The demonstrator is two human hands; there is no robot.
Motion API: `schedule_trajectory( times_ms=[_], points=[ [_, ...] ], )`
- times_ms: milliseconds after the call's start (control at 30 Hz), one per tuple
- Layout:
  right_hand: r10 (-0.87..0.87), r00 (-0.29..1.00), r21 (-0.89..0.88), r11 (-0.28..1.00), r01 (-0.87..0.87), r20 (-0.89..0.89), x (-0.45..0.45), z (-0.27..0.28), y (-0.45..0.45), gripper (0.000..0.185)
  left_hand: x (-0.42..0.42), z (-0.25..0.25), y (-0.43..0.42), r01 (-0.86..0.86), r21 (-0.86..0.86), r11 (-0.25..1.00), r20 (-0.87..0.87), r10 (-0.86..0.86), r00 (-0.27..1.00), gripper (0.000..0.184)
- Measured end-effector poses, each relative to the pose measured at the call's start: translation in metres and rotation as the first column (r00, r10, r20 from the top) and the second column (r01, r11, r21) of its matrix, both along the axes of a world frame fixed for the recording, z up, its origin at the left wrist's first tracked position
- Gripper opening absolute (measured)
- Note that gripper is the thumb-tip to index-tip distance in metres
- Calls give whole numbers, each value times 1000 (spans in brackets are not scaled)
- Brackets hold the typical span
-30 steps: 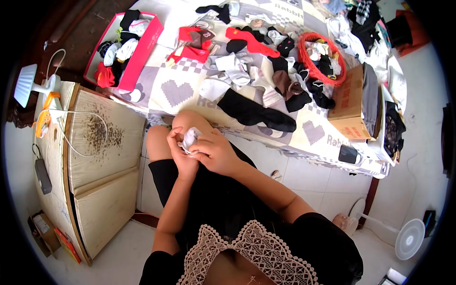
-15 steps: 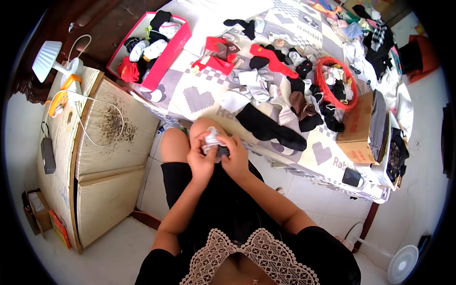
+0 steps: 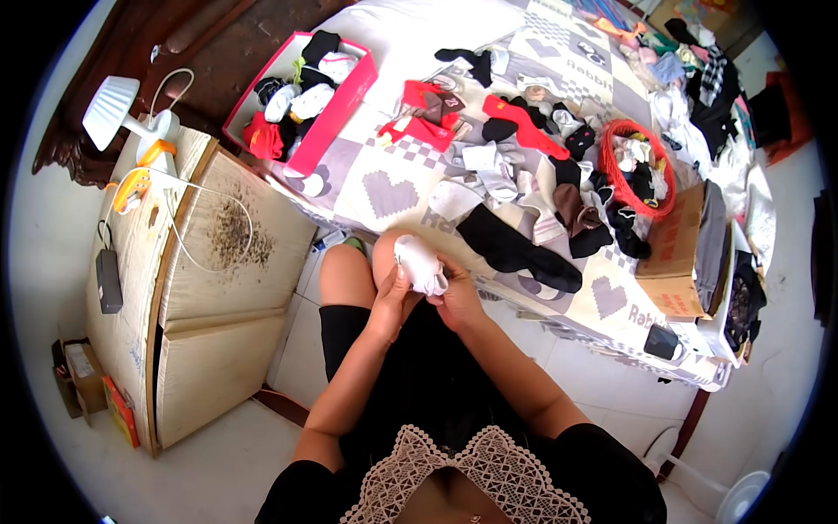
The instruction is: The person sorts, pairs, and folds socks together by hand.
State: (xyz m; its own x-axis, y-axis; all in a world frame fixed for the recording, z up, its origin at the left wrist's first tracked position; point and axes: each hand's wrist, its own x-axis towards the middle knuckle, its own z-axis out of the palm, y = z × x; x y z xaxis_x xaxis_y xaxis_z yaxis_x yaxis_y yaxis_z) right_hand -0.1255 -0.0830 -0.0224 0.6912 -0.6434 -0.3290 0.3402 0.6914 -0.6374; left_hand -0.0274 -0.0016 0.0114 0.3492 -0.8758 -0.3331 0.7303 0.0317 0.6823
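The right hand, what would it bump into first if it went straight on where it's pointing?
The white bundle, which the right hand is touching. Past that, maybe the bare knee, but depth is hard to tell.

White cloth (image 3: 419,265), probably a sock: lower part covered by the hands (image 3: 460,299). Pink box (image 3: 336,116): its wall hides the undersides of the socks (image 3: 310,102) within. Basket (image 3: 644,207): contents overlap, some pieces partly covered. Carton (image 3: 670,234): lettering too blurred to read. Bed (image 3: 362,179): cropped by the top edge. Fan (image 3: 745,499): cut off by the lower edge. Pendant (image 3: 476,519): too small to make out.
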Motion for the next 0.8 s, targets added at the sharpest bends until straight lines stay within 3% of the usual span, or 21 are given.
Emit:
schedule_trajectory(
  times_ms=[33,67,100,133,167,233,267,300,367,467,500,567,600,633,700,767,800],
  points=[
    [-10,999,20,1000,11,-52,1,2,2,28,1,-2,0,6,3,1000,2,-6,1000,45],
    [-16,999,23,1000,17,-49,2,2,4,28,2,-5,0,74,-9,997,144,-72,987,47],
    [-53,983,-135,990,29,-174,3,2,4,27,3,-6,-1,142,-12,990,285,-133,949,48],
    [-107,952,-287,958,20,-289,5,2,5,25,-2,-2,-4,25,-8,1000,298,-22,954,49],
    [-105,954,-283,959,23,-279,6,-4,4,25,-2,-9,-6,25,-4,1000,308,-22,951,49],
    [-357,923,-688,707,165,-146,17,1,0,24,6,-17,-12,-88,26,996,579,57,813,52],
    [-202,946,-347,932,107,-251,7,20,-1,23,6,-11,-18,-175,-12,985,523,155,838,53],
    [-186,940,-349,934,78,-287,2,3,-8,22,18,-2,-22,-187,-11,982,537,164,828,53],
    [-166,940,-357,933,51,-299,-6,2,-25,20,46,13,-30,-237,256,937,385,126,914,49],
    [-331,843,-669,742,-44,-423,-15,-28,-60,17,102,20,-48,-368,238,899,488,217,845,43],
    [-469,820,-850,526,-40,-328,-17,-35,-70,15,127,20,-57,-382,201,902,486,247,838,38],
    [-477,787,-827,558,-73,-391,-22,-41,-87,14,172,42,-80,-407,76,910,491,321,810,36],
    [-477,789,-825,561,-66,-388,-22,-44,-93,14,207,46,-91,-357,78,931,505,272,819,37],
    [-512,765,-846,528,-77,-390,-22,-48,-100,13,205,78,-109,-525,34,851,405,468,785,45],
    [-559,729,-860,504,-80,-395,-22,-54,-107,12,250,85,-128,-363,-115,925,521,367,770,64],
    [-584,689,-889,411,-203,-428,-25,-59,-112,14,234,96,-152,-517,-111,849,672,447,590,56],
    [-606,667,-896,372,-244,-433,-26,-68,-114,15,224,95,-159,-450,-87,889,759,352,548,54]
  ],
)
